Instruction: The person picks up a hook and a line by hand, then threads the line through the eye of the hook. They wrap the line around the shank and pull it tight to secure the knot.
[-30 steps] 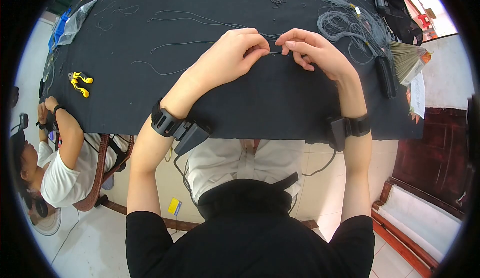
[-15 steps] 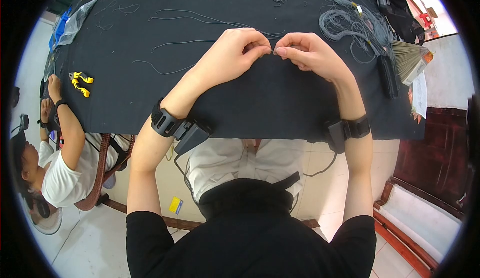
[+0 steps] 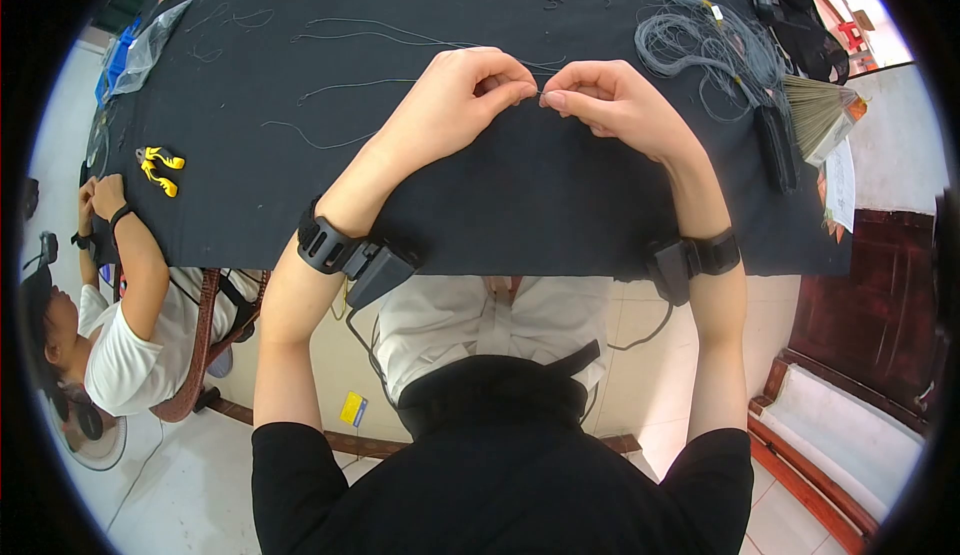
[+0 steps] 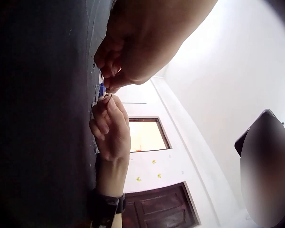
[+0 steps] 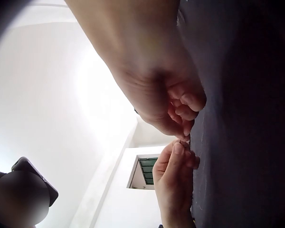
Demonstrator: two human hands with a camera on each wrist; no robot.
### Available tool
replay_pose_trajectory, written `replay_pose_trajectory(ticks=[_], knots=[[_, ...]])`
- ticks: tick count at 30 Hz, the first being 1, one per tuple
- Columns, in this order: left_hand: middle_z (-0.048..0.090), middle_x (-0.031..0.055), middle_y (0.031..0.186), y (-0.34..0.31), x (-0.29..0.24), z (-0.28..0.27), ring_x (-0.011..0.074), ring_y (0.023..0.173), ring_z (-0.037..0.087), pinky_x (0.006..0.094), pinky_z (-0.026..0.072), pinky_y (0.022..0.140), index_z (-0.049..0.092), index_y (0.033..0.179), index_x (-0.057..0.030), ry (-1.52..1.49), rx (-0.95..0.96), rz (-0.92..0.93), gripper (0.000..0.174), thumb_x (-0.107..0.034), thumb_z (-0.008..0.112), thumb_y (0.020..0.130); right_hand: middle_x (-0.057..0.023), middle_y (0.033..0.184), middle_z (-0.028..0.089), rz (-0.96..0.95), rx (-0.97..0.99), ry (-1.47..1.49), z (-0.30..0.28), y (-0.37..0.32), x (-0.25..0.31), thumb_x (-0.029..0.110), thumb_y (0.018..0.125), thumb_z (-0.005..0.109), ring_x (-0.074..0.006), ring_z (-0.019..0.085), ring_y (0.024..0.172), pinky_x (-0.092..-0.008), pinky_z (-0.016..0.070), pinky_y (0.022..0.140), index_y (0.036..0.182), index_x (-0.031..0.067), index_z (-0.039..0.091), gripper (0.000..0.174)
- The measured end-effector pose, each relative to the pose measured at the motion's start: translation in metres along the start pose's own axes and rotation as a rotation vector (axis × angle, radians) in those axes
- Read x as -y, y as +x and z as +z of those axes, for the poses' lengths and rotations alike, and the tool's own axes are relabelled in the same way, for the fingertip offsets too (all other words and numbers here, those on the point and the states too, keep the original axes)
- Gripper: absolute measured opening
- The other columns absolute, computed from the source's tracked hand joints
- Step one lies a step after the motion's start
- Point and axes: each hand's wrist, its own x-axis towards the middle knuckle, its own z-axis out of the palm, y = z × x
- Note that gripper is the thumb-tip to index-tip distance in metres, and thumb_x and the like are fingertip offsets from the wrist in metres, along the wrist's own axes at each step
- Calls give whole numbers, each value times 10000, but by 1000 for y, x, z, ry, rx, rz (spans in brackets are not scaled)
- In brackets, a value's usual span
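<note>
Closed up since a second ago, left hand (image 3: 455,105) and right hand (image 3: 612,105) now pinch the thin wire (image 3: 538,92) tip-to-tip, so I judge the close work underway.

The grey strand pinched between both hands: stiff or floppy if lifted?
Probably floppy and light: the grey strand is hair-thin, and similar strands lie in loose curves on the black cloth. Likely slippery to hold: left hand and right hand pinch it with fingertips.
</note>
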Motion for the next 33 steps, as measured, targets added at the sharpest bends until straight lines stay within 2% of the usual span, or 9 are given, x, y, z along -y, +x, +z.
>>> replay_pose_trajectory(ticks=[6,9,12,15,18,24,33], knots=[[610,31,763,1,2,-1,94,648,522,224,425,602,657,897,-24,5,18,-22,156,-158,599,841,36,643,504,27,3,63,-2,0,1,215,827,609,-24,363,517,-171,259,425,915,30,638,206],[579,49,641,1,6,3,99,535,460,245,396,510,659,873,-8,-43,-47,42,141,-126,597,827,29,653,507,32,11,114,-3,0,1,206,821,612,-28,368,518,-171,258,426,915,27,636,204],[577,49,638,1,6,3,99,537,465,245,397,511,657,871,-9,-38,-58,72,137,-122,597,824,27,654,506,33,10,131,-3,0,0,202,815,616,-32,371,518,-170,258,427,914,24,635,205],[623,37,809,0,4,-1,104,671,534,227,432,620,652,932,-37,30,23,13,177,-181,596,846,27,656,506,40,19,140,-3,0,0,205,812,621,-32,372,518,-167,259,429,915,24,635,209],[630,34,824,-1,2,1,108,685,545,223,430,624,653,950,-45,49,-34,97,204,-211,597,846,28,660,507,48,32,150,-4,-1,2,211,813,621,-31,372,520,-164,262,431,914,24,635,212],[631,26,804,1,2,-2,105,697,558,220,436,642,668,933,-61,5,54,4,195,-221,604,841,33,669,511,48,50,159,-3,0,1,220,822,618,-26,378,532,-163,272,434,914,31,635,211],[619,21,772,1,1,-1,86,693,560,216,453,657,667,861,-38,2,21,-19,155,-181,618,829,20,685,522,54,43,155,-3,-1,2,226,821,621,-23,390,532,-158,284,433,933,29,632,227]])
